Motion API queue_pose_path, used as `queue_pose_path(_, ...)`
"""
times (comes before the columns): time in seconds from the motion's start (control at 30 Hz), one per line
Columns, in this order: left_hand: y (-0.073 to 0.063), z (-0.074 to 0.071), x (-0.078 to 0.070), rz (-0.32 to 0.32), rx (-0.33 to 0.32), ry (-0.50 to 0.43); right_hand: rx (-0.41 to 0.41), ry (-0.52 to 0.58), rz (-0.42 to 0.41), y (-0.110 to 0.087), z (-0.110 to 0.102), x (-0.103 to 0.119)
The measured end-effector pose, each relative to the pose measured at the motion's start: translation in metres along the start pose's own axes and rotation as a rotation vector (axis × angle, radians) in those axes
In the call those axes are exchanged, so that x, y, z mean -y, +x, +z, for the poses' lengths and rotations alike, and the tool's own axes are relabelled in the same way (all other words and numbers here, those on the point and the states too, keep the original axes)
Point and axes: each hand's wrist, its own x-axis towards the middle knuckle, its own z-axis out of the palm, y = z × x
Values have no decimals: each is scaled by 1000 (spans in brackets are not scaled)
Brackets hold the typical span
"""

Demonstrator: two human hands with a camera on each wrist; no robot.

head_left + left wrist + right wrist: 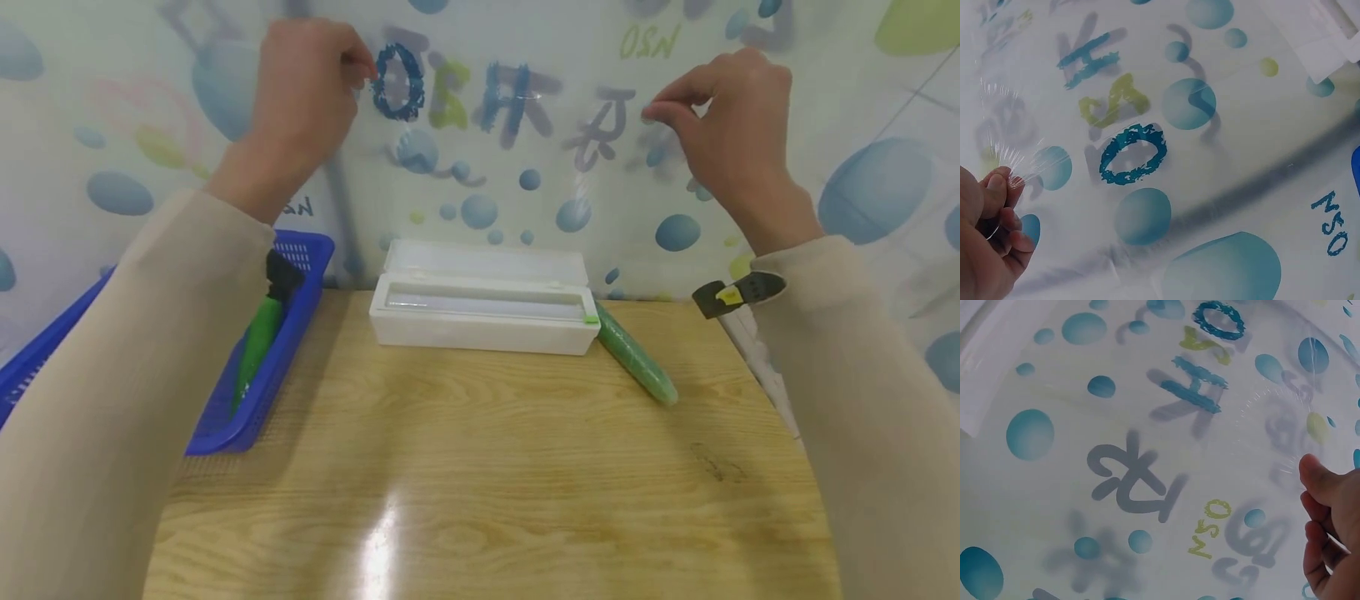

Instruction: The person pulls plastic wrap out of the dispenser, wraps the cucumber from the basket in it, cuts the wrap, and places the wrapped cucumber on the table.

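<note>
A sheet of clear cling film (1015,164) is stretched between my two raised hands, with fine creases fanning out from the fingers. At the upper left, my left hand (306,96) pinches one corner between thumb and fingers. On the upper right my right hand (738,137) pinches the other side. Below them stands a white cling film dispenser box (483,332), its lid (483,262) raised. Most of the sheet is too clear to make out in the head view. A cucumber (637,358) with a shiny, wrapped-looking surface lies against the box's right end.
A blue plastic basket (251,429) sits at the left of the wooden table (487,467), partly hidden by my left sleeve. In it lies a green cucumber (258,346). Behind the table hangs a pale sheet (517,217) printed with blue dots and letters.
</note>
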Motion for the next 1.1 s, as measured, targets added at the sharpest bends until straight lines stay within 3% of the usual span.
queue_pose_path(0.3,-2,-9,-7,4,-58,13,2,-10,50,4,-9,2)
queue_pose_path(0.43,-13,-12,-5,47,-103,-20,-54,-2,-21,-7,-15,1)
queue_pose_path(0.47,-19,-13,-4,86,-129,-43,-76,6,-44,-14,-17,1)
queue_pose_path(0.6,-59,-16,3,287,-265,-114,-179,105,-132,-53,-27,2)
queue_pose_path(0.67,-80,-13,14,381,-332,-132,-218,168,-184,-75,-32,3)
queue_pose_path(0.73,-99,-10,26,405,-364,-180,-228,212,-238,-95,-37,6)
queue_pose_path(0.8,-115,10,69,435,-368,-218,-209,237,-294,-112,-42,9)
queue_pose_path(0.87,-136,31,115,473,-323,-286,-162,253,-338,-129,-45,12)
queue_pose_path(0.97,-170,52,153,569,-239,-387,-85,304,-372,-153,-50,15)
queue_pose_path(1.1,-215,33,106,654,-179,-559,-9,473,-406,-183,-49,17)
